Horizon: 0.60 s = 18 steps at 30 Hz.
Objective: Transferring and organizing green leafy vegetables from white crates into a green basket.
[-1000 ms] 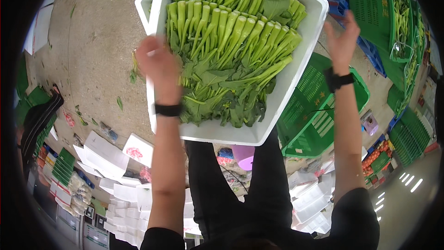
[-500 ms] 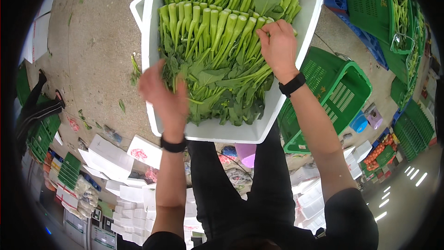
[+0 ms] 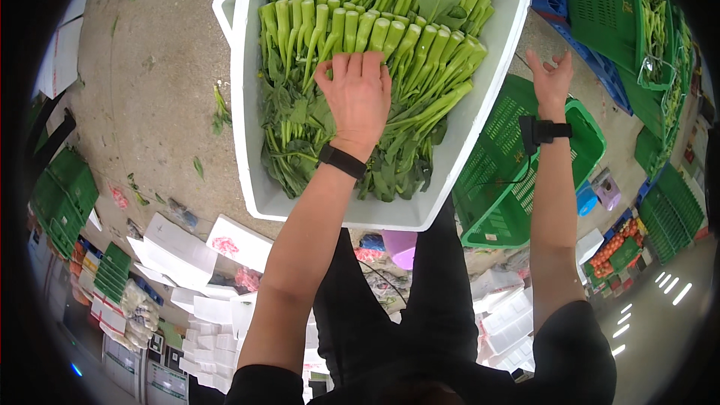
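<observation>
A white foam box (image 3: 499, 52) holds two rows of pale-green leafy vegetables, cut stalk ends (image 3: 431, 56) upward and dark leaves (image 3: 289, 157) toward me. My left hand (image 3: 354, 94) rests on the middle of the nearer row, fingers curled over the stalks, their tips partly hidden among them. My right hand (image 3: 552, 79) is raised beyond the box's right wall, fingers apart and loosely bent, holding nothing, with a black band on its wrist.
Another white foam piece (image 3: 224, 11) lies under the box's left side. A green crate (image 3: 480, 210) sits right of it; blue crates (image 3: 596, 82) and green crates of greens (image 3: 645, 22) lie beyond. Foam boxes (image 3: 172, 244) litter the floor behind. A person's dark leg (image 3: 56, 135) shows far left.
My left hand has moved rightward onto the middle of the stalks. My right hand came onto the right-hand stalks half a second ago and has since pulled away rightward, outside the box.
</observation>
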Available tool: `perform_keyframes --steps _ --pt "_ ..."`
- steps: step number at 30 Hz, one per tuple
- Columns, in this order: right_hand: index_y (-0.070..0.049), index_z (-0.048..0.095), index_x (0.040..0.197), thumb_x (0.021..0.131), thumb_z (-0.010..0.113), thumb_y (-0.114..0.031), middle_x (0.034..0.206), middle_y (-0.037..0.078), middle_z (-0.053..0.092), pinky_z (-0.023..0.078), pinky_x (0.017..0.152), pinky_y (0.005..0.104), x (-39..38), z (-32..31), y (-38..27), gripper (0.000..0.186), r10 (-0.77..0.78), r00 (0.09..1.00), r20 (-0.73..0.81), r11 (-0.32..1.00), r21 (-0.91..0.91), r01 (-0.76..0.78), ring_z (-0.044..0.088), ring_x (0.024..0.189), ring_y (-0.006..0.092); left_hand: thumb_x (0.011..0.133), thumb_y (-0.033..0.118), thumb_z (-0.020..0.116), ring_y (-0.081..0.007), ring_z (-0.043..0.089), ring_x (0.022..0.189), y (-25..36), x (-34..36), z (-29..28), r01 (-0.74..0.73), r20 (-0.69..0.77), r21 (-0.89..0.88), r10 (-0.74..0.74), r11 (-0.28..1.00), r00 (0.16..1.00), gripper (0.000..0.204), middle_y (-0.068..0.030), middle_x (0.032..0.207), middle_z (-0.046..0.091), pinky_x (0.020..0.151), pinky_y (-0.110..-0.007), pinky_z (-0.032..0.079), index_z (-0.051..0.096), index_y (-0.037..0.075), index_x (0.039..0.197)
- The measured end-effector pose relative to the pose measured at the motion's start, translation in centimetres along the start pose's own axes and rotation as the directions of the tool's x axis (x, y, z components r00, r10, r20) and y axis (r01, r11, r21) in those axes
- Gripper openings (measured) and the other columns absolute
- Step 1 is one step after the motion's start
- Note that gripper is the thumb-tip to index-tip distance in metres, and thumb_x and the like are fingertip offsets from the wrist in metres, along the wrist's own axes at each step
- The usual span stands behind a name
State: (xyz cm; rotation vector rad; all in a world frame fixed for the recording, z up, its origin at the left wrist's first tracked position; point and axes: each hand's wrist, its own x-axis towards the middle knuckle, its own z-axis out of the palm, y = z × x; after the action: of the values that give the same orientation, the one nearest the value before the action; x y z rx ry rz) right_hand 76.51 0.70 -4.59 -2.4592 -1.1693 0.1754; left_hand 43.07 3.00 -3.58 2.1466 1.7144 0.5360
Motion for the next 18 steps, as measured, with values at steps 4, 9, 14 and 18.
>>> perform_keyframes --steps 4,9,14,18 --pt "0.0 0.059 0.116 0.082 0.077 -0.023 0.097 0.009 0.06 0.05 0.071 0.0315 -3.0 -0.7 -3.5 0.045 -0.045 0.999 -0.006 0.987 0.157 0.046 0.059 0.079 0.0178 0.076 0.012 0.072 -0.0239 0.056 0.09 -0.7 -0.1 0.1 -0.059 -0.05 0.068 0.062 0.996 0.997 0.023 -0.0026 0.087 0.063 0.091 -0.046 0.037 0.062 0.013 0.097" --pt "-0.005 0.064 0.1 0.079 0.075 -0.014 0.088 0.009 0.059 0.05 0.07 0.0338 -8.5 1.6 -12.2 0.025 -0.396 0.895 0.206 0.86 0.426 0.282 0.06 0.078 0.0217 0.073 0.009 0.072 -0.0234 0.056 0.088 -0.7 -0.4 0.8 -0.072 -0.081 0.039 0.075 0.997 0.994 0.024 -0.0027 0.085 0.061 0.091 -0.044 0.037 0.061 0.013 0.095" --pt "-0.004 0.06 0.087 0.077 0.073 -0.01 0.084 0.011 0.056 0.048 0.067 0.0389 -9.8 4.9 -14.2 0.018 -0.466 0.857 0.22 0.869 0.296 0.396 0.058 0.076 0.0293 0.071 0.007 0.072 -0.0224 0.056 0.087 -1.0 0.2 0.8 -0.125 -0.094 0.035 0.128 0.992 0.987 0.026 -0.0023 0.084 0.06 0.091 -0.044 0.038 0.059 0.013 0.093" --pt "-0.005 0.06 0.084 0.078 0.07 -0.008 0.08 0.01 0.056 0.048 0.065 0.0413 -9.8 5.5 -14.3 0.012 -0.522 0.843 0.129 0.846 0.2 0.494 0.058 0.074 0.0311 0.073 0.007 0.072 -0.0226 0.058 0.08 -1.6 0.5 -1.6 -0.093 -0.066 -0.074 0.088 0.993 0.994 0.022 -0.0029 0.085 0.063 0.09 -0.042 0.04 0.062 0.01 0.092"
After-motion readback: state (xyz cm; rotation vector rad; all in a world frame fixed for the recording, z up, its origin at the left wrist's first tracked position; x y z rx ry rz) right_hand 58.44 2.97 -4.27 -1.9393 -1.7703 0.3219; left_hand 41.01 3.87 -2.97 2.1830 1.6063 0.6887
